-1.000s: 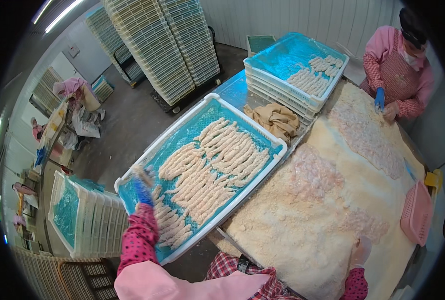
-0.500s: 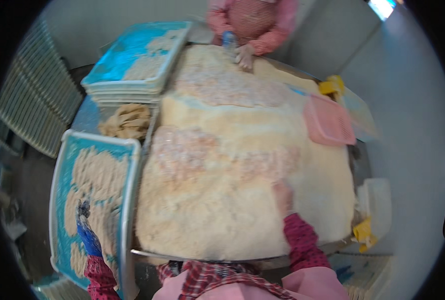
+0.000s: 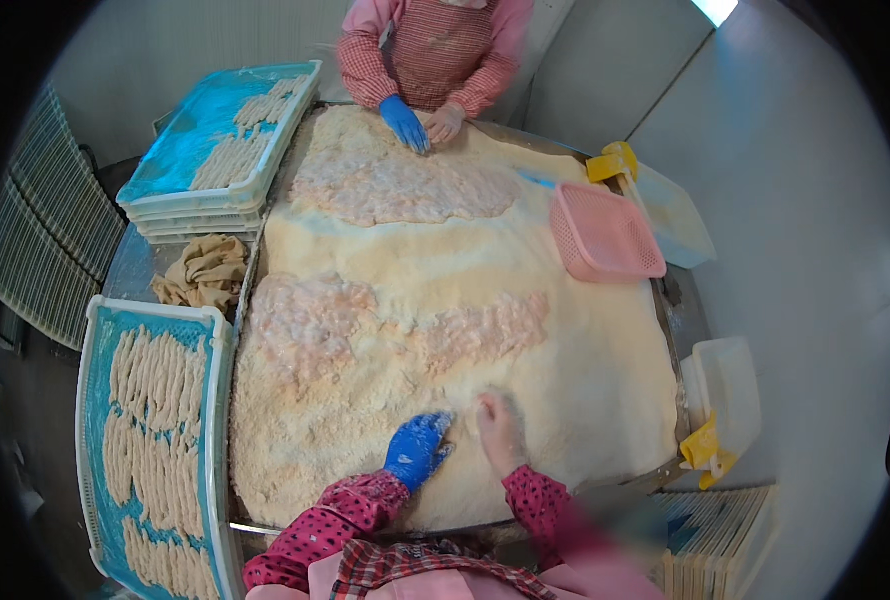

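Note:
A broad bed of pale breadcrumbs covers the work table. My left hand, in a crumb-dusted blue glove, rests on its near part with fingers apart and nothing visible in them. Just right of it, my right hand is closed, slightly blurred; what its fingers hold, if anything, is hidden. Beyond my hands lie two patches of raw pinkish meat strips, one at left and a smaller one straight ahead. A blue-lined white tray at my left holds rows of crumbed strips.
Across the table a co-worker's hands are at a larger meat patch. Stacked trays and a crumpled cloth lie left. A pink basket and clear bins with yellow scoops line the right edge.
My left hand has moved right from the tray onto the crumbs. My right hand has drawn back from the smaller meat patch toward me. The view has shifted.

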The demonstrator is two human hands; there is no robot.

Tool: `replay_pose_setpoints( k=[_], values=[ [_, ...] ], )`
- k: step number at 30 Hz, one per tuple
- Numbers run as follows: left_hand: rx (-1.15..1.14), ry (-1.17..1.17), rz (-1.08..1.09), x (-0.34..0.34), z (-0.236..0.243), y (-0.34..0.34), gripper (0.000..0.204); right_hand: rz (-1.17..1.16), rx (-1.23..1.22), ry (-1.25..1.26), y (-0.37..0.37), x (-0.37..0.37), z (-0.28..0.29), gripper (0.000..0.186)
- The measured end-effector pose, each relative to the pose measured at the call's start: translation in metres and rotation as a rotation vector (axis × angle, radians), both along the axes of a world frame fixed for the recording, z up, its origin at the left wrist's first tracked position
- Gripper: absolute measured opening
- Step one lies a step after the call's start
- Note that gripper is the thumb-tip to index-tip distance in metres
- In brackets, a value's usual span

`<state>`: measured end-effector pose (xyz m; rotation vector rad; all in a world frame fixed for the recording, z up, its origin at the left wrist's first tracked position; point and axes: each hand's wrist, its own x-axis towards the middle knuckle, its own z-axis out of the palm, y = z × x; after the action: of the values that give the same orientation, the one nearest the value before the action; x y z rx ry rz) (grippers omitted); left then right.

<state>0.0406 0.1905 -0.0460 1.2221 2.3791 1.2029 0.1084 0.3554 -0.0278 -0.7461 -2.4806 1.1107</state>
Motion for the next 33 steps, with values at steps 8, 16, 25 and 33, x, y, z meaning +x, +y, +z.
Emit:
replay_pose_setpoints(
  k=[8, 16, 25, 33],
  values=[
    [0.286, -0.608, 0.366, -0.006, -0.025, -0.046, 0.033, 0.099, -0.554, -0.131, -0.063, -0.010, -0.019, 0.036],
    [0.423, -0.600, 0.600, -0.058, 0.004, -0.130, 0.025, 0.586, 0.445, -0.024, -0.057, -0.029, 0.019, 0.042],
    [-0.103, 0.296, 0.068, -0.032, 0.030, -0.105, 0.038, 0.634, 0.426, -0.064, -0.055, -0.085, 0.006, 0.034],
    [-0.103, -0.411, 0.159, -0.021, 0.012, -0.100, 0.024, 0.482, 0.559, -0.172, -0.022, -0.006, 0.012, 0.041]
  ],
)
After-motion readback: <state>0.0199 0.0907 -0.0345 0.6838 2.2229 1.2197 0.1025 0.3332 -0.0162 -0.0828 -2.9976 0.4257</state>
